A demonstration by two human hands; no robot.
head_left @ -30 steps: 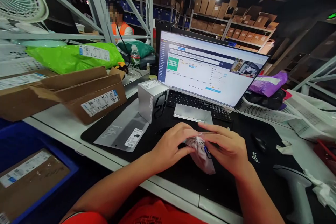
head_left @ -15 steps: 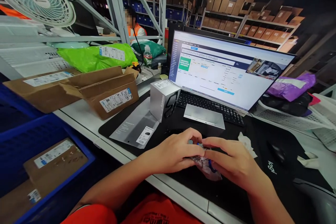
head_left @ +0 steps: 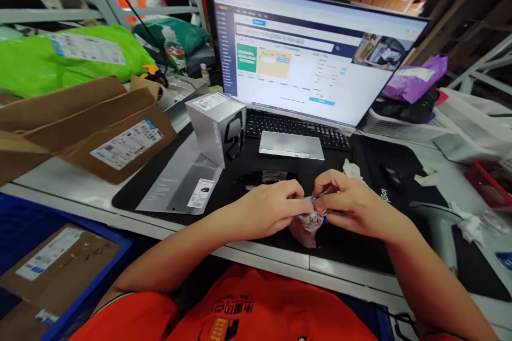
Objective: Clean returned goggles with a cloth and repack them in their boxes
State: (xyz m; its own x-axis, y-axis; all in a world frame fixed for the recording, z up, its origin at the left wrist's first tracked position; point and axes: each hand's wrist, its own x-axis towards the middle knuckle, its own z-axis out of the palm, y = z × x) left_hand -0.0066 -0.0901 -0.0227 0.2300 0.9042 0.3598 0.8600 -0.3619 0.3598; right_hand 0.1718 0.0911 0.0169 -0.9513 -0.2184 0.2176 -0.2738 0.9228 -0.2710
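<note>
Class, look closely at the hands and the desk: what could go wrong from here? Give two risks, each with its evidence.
1. The thin pouch might tear or slip, as the left hand and right hand grip it only by its gathered top.
2. The left hand could knock the dark glossy item, which lies just beyond it.

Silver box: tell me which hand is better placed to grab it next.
The left hand, most likely: the silver box stands nearer to it, while the right hand would have to reach across. Both hands hold the small pouch, so the left would probably need to let go first.
</note>
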